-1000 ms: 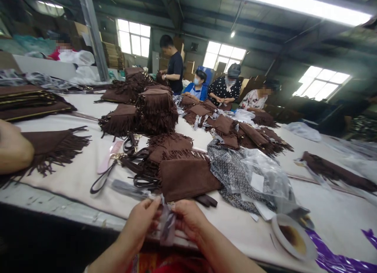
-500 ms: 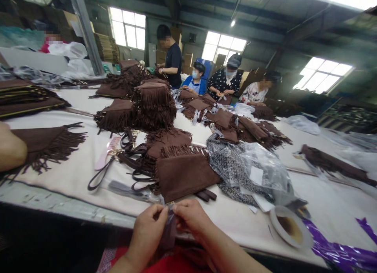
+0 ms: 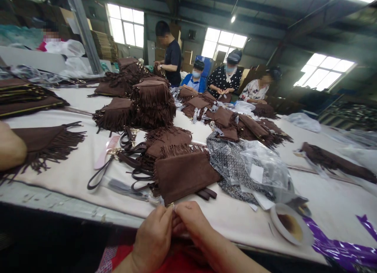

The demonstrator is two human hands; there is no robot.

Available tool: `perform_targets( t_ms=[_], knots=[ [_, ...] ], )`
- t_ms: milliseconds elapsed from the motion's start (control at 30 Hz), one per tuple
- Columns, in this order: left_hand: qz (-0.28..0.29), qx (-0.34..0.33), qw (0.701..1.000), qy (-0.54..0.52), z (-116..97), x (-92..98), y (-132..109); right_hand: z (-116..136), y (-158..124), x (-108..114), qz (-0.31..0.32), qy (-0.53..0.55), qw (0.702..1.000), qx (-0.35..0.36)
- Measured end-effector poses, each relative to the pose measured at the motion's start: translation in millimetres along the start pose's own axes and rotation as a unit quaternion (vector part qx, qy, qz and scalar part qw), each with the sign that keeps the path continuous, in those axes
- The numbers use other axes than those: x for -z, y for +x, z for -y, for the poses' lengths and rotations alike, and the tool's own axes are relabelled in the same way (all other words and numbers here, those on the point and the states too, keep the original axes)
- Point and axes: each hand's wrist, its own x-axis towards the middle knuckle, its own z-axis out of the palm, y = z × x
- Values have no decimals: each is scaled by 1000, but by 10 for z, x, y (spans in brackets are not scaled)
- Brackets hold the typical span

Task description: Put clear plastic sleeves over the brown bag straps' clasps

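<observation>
My left hand (image 3: 153, 234) and my right hand (image 3: 191, 220) meet at the table's front edge, fingers pinched together. Both closed hands are at the lower corner of a brown suede-like pouch (image 3: 184, 175), where a small gold metal piece (image 3: 170, 204) shows just above the fingertips. The thin grey see-through plastic strip seen between them earlier is now covered by my fingers. The pouch lies flat, its dark wrist straps (image 3: 206, 193) sticking out underneath. Left of it is a flat strip of clear plastic (image 3: 125, 188).
Fringed brown pouches (image 3: 153, 104) are stacked behind. A pink comb (image 3: 106, 151) lies left, near another person's arm (image 3: 10, 147). To the right are patterned cloth (image 3: 225, 167) under clear plastic, a tape roll (image 3: 290, 224) and purple plastic (image 3: 344, 243). Several people work across the table.
My left hand has turned over, its back now facing up, and closed in against the right. The plastic strip hanging between them has gone out of sight. The pouch has barely shifted.
</observation>
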Motion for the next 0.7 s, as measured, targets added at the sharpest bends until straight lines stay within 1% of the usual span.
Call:
perform_targets(
  t_ms=[67, 133, 233, 267, 300, 333, 400, 433, 467, 533, 567, 633, 667, 700],
  knots=[
    [1, -11, 1000, 15, 1, 2, -23, -9, 17, 16, 14, 0, 1000, 1],
    [-1, -7, 1000, -2, -12, 28, -40, -33, 53, 26, 18, -8, 1000, 2],
    [5, 17, 995, -102, -35, 110, -55, -62, 95, 25, 7, -31, 999, 7],
    [6, 40, 988, -147, -36, 141, -57, -63, 96, 20, 3, -43, 999, 11],
    [4, 78, 979, -190, -32, 171, -57, -60, 90, 14, -1, -54, 998, 15],
    [0, 131, 965, -227, -25, 197, -53, -52, 79, 6, -3, -64, 998, 16],
    [-8, 249, 928, -276, -11, 233, -30, -33, 51, -12, -7, -79, 997, 10],
    [-4, 292, 911, -292, -11, 243, -12, -26, 39, -21, -7, -83, 996, 7],
    [10, 316, 898, -307, -18, 246, 10, -24, 30, -29, -9, -87, 996, 5],
    [60, 333, 873, -353, -55, 231, 54, -36, 25, -41, -10, -96, 995, 9],
    [89, 346, 851, -385, -78, 213, 70, -49, 28, -43, -10, -103, 995, 14],
    [137, 394, 793, -444, -114, 161, 83, -80, 37, -36, -11, -136, 990, 40],
    [153, 414, 769, -463, -119, 132, 80, -94, 42, -27, -16, -164, 984, 70],
    [161, 425, 756, -471, -113, 103, 72, -105, 44, -15, -22, -199, 974, 104]
  ],
)
